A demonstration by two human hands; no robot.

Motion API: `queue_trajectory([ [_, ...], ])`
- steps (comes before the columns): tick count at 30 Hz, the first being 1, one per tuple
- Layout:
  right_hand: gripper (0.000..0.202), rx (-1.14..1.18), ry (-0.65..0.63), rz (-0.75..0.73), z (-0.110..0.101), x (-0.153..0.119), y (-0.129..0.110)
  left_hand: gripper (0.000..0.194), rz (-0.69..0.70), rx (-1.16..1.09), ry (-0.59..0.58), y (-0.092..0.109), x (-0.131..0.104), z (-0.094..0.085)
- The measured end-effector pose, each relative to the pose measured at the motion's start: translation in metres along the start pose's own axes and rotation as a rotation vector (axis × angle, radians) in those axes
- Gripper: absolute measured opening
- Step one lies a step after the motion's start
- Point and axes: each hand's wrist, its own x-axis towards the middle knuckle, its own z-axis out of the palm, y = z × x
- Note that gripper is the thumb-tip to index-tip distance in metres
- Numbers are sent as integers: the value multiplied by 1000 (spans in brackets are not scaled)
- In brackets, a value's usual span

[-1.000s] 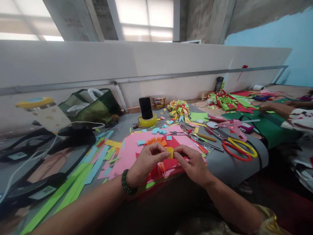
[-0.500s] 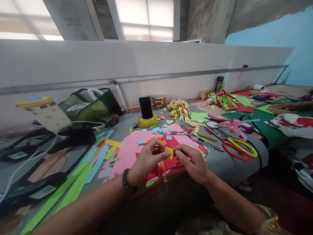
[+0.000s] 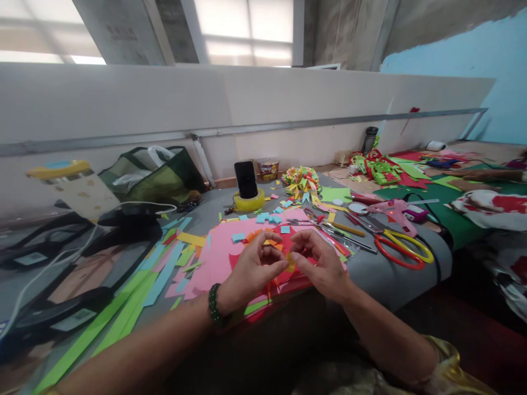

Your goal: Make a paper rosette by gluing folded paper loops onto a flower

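Between my two hands is a small yellow piece of paper (image 3: 290, 263), slightly blurred. My left hand (image 3: 257, 266), with a dark green bead bracelet (image 3: 214, 304) at the wrist, pinches its left side between thumb and finger. From the other side, my right hand (image 3: 319, 263) has its thumb and fingertips on the paper's right edge. Beneath them lie red paper (image 3: 284, 238) and larger pink sheets (image 3: 214, 247). Small orange pieces (image 3: 250, 237) and blue squares (image 3: 238, 237) are scattered just beyond the hands.
Right of my hands are red-and-yellow-handled scissors (image 3: 399, 252), a pink glue gun (image 3: 395, 213) and several slim tools. A phone (image 3: 246, 180) stands in a yellow tape roll (image 3: 249, 203). Green strips (image 3: 102, 323) lie left. Another person's hand (image 3: 486, 174) rests at far right.
My right hand has lifted slightly and its fingers curl more. The yellow piece has shifted a little right and is turned, showing less of its face. My left hand stays nearly in place.
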Motion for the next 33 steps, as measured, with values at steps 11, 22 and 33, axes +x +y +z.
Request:
queue_trajectory([
  [11, 40, -61, 78, -100, -12, -3, 0, 50, 19, 41, 3, 16, 1, -12],
  [22, 22, -359, 254, -64, -46, 2, 34, 38, -292, 381, 362, 1, 45, -111],
  [33, 26, -397, 155, -35, -48, -3, 39, 25, 0, 859, 426, 6, 41, -95],
])
